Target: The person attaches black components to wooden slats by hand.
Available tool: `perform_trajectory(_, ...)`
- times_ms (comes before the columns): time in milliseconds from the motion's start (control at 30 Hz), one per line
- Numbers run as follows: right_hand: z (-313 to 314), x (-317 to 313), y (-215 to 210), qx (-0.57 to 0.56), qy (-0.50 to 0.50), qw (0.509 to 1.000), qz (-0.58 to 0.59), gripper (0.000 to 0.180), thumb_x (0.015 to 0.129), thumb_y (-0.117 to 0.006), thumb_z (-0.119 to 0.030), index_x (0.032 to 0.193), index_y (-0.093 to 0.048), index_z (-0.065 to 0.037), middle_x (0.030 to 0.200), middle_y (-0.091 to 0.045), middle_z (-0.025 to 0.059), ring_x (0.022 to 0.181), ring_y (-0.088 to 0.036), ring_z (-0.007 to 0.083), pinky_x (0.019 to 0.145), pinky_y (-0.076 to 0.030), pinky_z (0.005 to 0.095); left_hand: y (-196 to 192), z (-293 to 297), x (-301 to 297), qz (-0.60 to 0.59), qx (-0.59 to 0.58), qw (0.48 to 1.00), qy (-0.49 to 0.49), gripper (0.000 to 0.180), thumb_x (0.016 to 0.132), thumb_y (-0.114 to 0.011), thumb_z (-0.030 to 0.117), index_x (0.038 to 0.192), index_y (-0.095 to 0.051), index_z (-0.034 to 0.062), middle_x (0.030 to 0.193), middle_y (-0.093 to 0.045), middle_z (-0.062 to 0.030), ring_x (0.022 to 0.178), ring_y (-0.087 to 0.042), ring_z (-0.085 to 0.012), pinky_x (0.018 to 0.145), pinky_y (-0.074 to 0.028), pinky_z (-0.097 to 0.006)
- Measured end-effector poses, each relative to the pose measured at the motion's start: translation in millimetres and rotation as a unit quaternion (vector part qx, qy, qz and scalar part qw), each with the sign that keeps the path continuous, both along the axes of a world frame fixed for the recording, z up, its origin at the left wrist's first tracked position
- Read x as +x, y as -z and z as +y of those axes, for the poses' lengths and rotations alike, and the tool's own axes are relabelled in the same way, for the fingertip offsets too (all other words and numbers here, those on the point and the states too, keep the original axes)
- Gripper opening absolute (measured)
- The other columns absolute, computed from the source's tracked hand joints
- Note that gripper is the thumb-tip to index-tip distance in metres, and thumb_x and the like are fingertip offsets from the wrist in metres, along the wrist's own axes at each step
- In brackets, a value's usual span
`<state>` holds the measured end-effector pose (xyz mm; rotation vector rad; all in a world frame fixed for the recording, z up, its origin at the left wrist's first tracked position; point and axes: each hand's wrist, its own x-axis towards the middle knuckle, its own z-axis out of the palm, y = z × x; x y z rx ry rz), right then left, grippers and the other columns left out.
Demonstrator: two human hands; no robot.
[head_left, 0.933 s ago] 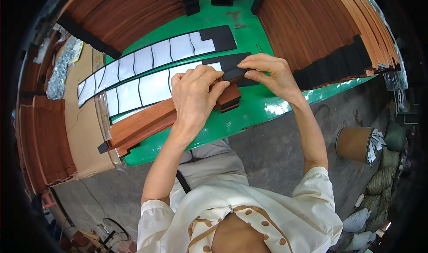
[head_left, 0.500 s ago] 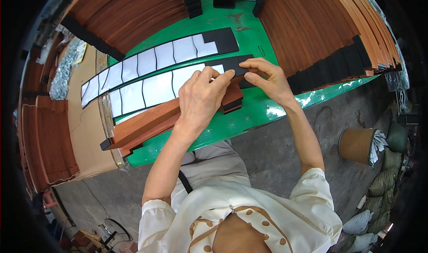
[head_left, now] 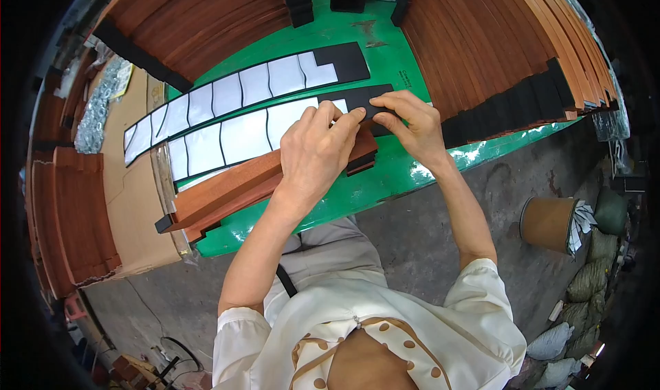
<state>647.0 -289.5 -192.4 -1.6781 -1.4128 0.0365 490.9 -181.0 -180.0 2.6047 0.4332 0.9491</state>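
Observation:
A reddish-brown wooden slat [head_left: 227, 189] lies at the front of the green table, its left end capped in black. My left hand [head_left: 320, 142] is closed over the slat's right part, thumb and forefinger pinching at a black piece [head_left: 370, 111] there. Beside it, my right hand [head_left: 414, 125] is also closed, its thumb and forefinger tips on the same black piece. The fingers partly hide that piece and the slat's end. Just behind lie two long black sheets, the near sheet [head_left: 244, 137] and the far sheet [head_left: 237, 93], both covered with white rectangles.
Tall stacks of slats with black ends stand at the back left [head_left: 199, 22] and right [head_left: 481, 53] of the green table [head_left: 330, 187]. Cardboard [head_left: 134, 197] covers its left side, next to more slats [head_left: 82, 211]. A brown bin [head_left: 548, 225] stands on the floor at right.
Both hands have shifted very slightly to the right along with the slat's end. Their grip looks the same, and the rest of the scene has hardly changed.

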Motion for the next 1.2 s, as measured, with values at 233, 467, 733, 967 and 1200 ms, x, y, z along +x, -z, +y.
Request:
perform_trajectory(233, -3, 2, -1, -0.005, -0.015, 1.000, 0.020, 0.021, 0.082, -0.067, -0.008, 0.102, -0.067, -0.002, 0.095, -0.066, 0.0102, 0.084, -0.065, 0.0212, 0.068, -0.051, 0.0295, 0, 0, 0, 0.002, 0.016, 1.000, -0.007, 0.022, 0.077, -0.068, 0.009, 0.098, -0.066, 0.0136, 0.073, -0.050, -0.0014, 0.065, -0.053, -0.0171, 0.053, -0.042, -0.032)
perform_trajectory(467, -3, 7, -1, -0.012, -0.030, 0.999, 0.026, 0.024, 0.077, -0.070, -0.006, 0.100, -0.067, -0.003, 0.097, -0.066, 0.0099, 0.086, -0.064, 0.0215, 0.071, -0.051, 0.0297, 0, -3, 0, 0.001, 0.006, 1.000, -0.013, 0.022, 0.077, -0.068, 0.009, 0.098, -0.066, 0.0135, 0.072, -0.050, -0.0013, 0.065, -0.052, -0.0169, 0.053, -0.042, -0.032)
perform_trajectory(733, 1, 14, -35, -0.079, -0.075, 0.994, 0.019, 0.022, 0.070, -0.072, -0.004, 0.091, -0.066, -0.002, 0.093, -0.066, 0.0088, 0.085, -0.063, 0.0244, 0.072, -0.050, 0.0323, 1, -3, -4, 0.006, -0.002, 1.000, -0.004, 0.021, 0.078, -0.069, 0.012, 0.099, -0.068, 0.0141, 0.072, -0.050, -0.0009, 0.065, -0.052, -0.0164, 0.053, -0.041, -0.031)
perform_trajectory(967, 9, 22, -53, -0.155, -0.097, 0.983, -0.016, 0.021, 0.072, -0.072, -0.007, 0.091, -0.067, -0.002, 0.091, -0.066, 0.0074, 0.085, -0.062, 0.0230, 0.075, -0.049, 0.0331, 0, -1, -3, 0.004, -0.005, 1.000, -0.006, 0.021, 0.078, -0.069, 0.012, 0.099, -0.068, 0.0137, 0.071, -0.050, -0.0009, 0.066, -0.052, -0.0164, 0.053, -0.041, -0.031)
perform_trajectory(1200, 7, 25, -43, -0.168, -0.093, 0.975, 0.115, 0.021, 0.074, -0.072, -0.007, 0.094, -0.069, -0.001, 0.087, -0.065, 0.0065, 0.082, -0.062, 0.0180, 0.074, -0.048, 0.0294, -2, -2, -3, 0.006, -0.023, 1.000, -0.006, 0.020, 0.079, -0.068, 0.012, 0.098, -0.069, 0.0129, 0.071, -0.050, -0.0009, 0.066, -0.053, -0.0164, 0.054, -0.042, -0.032)
